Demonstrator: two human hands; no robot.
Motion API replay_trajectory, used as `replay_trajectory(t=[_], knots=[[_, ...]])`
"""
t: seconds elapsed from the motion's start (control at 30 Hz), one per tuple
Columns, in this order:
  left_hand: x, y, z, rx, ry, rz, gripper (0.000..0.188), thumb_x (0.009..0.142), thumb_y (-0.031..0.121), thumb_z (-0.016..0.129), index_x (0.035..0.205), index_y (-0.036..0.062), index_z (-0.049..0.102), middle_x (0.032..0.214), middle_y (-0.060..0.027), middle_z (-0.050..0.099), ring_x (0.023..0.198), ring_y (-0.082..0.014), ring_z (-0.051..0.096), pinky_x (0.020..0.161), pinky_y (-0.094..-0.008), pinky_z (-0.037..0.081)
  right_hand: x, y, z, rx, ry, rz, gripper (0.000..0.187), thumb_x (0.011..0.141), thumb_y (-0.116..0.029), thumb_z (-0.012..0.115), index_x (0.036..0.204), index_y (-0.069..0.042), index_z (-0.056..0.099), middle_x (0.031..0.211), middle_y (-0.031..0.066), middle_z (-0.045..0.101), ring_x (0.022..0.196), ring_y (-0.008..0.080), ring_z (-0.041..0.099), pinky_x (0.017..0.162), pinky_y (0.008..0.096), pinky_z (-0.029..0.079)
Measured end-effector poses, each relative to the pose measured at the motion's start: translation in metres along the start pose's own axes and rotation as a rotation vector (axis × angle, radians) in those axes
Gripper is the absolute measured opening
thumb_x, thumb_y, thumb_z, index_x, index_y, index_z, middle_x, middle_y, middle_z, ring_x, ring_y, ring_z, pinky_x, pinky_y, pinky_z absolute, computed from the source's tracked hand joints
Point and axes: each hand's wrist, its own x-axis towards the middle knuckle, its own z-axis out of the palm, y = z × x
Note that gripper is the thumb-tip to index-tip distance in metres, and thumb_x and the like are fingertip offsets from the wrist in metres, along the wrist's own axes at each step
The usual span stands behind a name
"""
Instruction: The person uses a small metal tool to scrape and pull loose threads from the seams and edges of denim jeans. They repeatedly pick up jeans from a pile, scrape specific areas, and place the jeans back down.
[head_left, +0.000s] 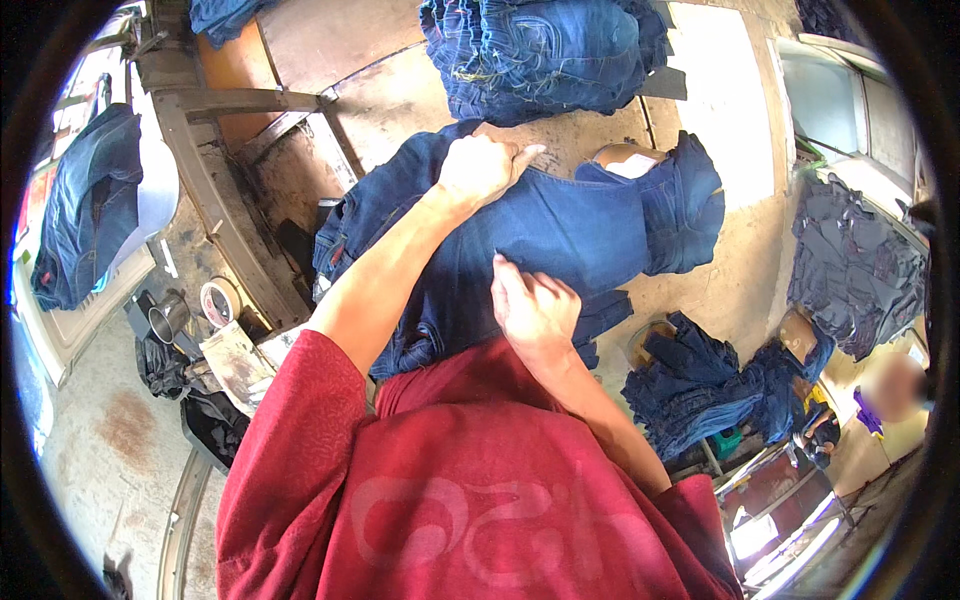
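A pair of dark blue jeans lies spread across the table in front of me, one end bunched at the right. At its far edge my left hand is closed on the denim, its thumb stretched to the right. Nearer to me, my right hand rests over the middle of the jeans with its fingers curled and the index finger pressed toward the thumb. Whatever that hand pinches, if anything, is too small to make out. More folded denim lies under the left forearm.
A stack of blue jeans stands on the far side of the table. Loose denim is heaped at the right, and dark garments lie beyond it. A tape roll and a metal cup sit at the left. Another person is at the right edge.
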Motion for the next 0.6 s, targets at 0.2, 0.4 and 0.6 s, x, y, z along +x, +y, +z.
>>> replay_trajectory(t=[0.2, 0.4, 0.6], knots=[[-0.002, 0.000, 0.008, 0.024, 0.032, -0.014, 0.052, 0.104, 0.046, 0.073, 0.070, 0.0074, 0.078, 0.055, -0.0190, 0.065, 0.049, -0.0354, 0.069, 0.049, -0.0454, 0.056, -0.035, 0.002, -0.027, 0.084, 0.030, 0.052, 0.030, 0.084, -0.009, 0.083, 0.113, -0.013, 0.079, 0.070, 0.0012, 0.069, 0.056, 0.0201, 0.066, 0.053, 0.0345, 0.052], [-0.003, 0.000, 0.010, 0.057, 0.043, -0.036, 0.054, 0.102, 0.046, 0.074, 0.063, 0.0080, 0.075, 0.053, -0.0181, 0.064, 0.048, -0.0351, 0.068, 0.048, -0.0450, 0.055, -0.003, 0.008, -0.004, 0.158, 0.074, 0.030, 0.012, 0.087, -0.002, 0.082, 0.096, -0.008, 0.076, 0.073, 0.0047, 0.074, 0.058, 0.0208, 0.070, 0.054, 0.0355, 0.055], [0.002, 0.004, 0.006, 0.058, 0.022, -0.054, 0.060, 0.104, 0.051, 0.068, 0.062, 0.0091, 0.075, 0.057, -0.0186, 0.067, 0.051, -0.0359, 0.071, 0.049, -0.0447, 0.057, -0.009, 0.009, -0.009, 0.074, -0.046, 0.002, 0.012, 0.088, -0.006, 0.083, 0.097, -0.012, 0.078, 0.067, 0.0018, 0.068, 0.054, 0.0189, 0.065, 0.049, 0.0344, 0.050]])
